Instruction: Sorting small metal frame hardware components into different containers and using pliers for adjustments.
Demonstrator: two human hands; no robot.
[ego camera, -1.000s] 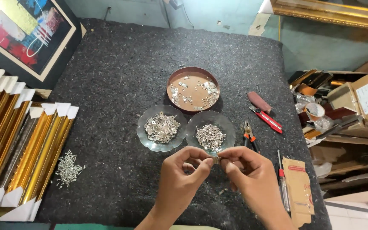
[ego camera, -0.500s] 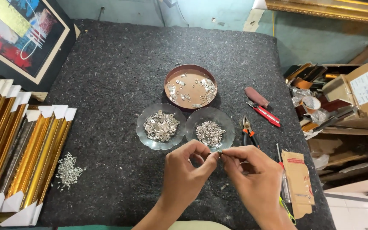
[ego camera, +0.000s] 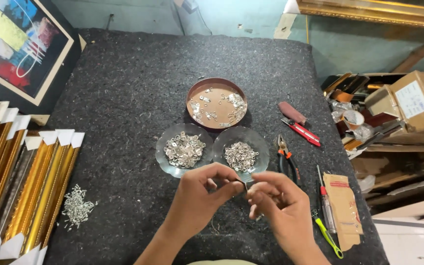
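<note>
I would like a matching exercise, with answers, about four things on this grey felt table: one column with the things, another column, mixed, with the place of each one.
Things:
1. brown round dish
2. pliers
3. loose pile of small metal pieces
4. small metal part

Places:
A. beside the gold frame mouldings, at the left
B. between the fingertips of the left hand and the right hand
C. behind the two glass dishes
D. right of the glass dishes

Pairs: 1-C, 2-D, 3-A, 4-B

Bright, even overhead light; soft shadows; sharp focus; edges slightly bowed
</note>
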